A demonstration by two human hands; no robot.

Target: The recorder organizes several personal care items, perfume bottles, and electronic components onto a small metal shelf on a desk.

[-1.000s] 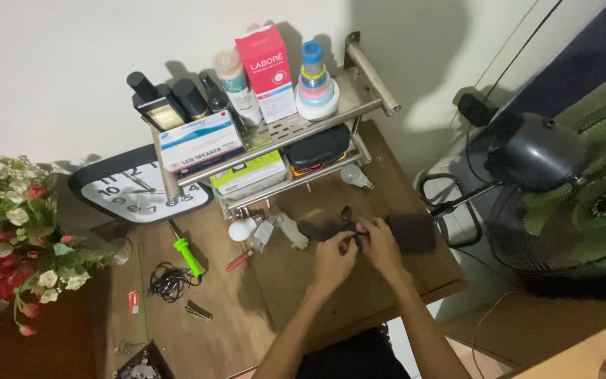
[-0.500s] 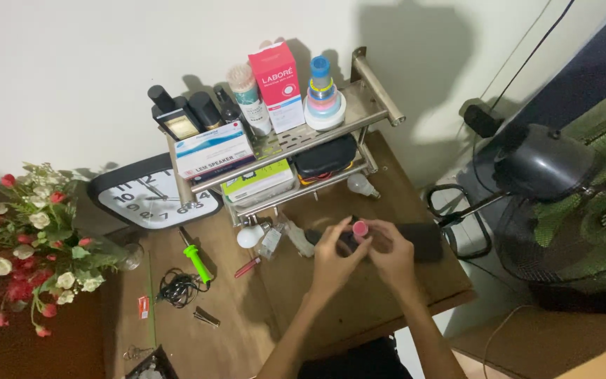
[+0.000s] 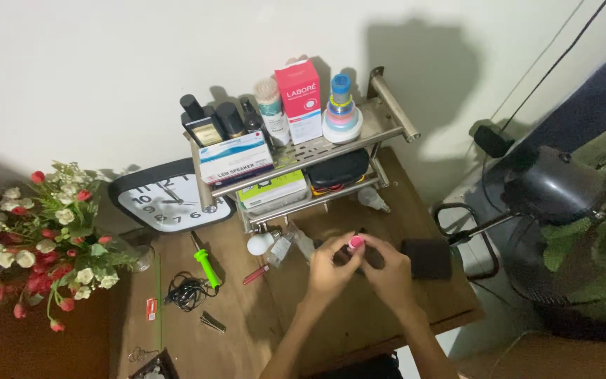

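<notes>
Both my hands meet over the middle of the wooden table (image 3: 359,323). My left hand (image 3: 329,269) and my right hand (image 3: 389,272) together hold a small dark object with a pink round cap (image 3: 355,243) on top. My left fingers pinch it from the left, and my right fingers close on it from the right. Most of the object is hidden by my fingers. A dark rectangular pouch (image 3: 426,258) lies on the table just right of my right hand.
A metal two-tier rack (image 3: 381,126) with bottles, boxes and a black case stands at the back. Around it are a clock (image 3: 168,204), white bulbs (image 3: 259,243), a green-handled tool (image 3: 207,265), coiled black wire (image 3: 186,290) and a flower bunch (image 3: 43,242). A fan (image 3: 569,210) stands right.
My hands lifted the small object up off the table, and its pink cap now shows between my fingers. The view shifted, so everything sits lower and further right.
</notes>
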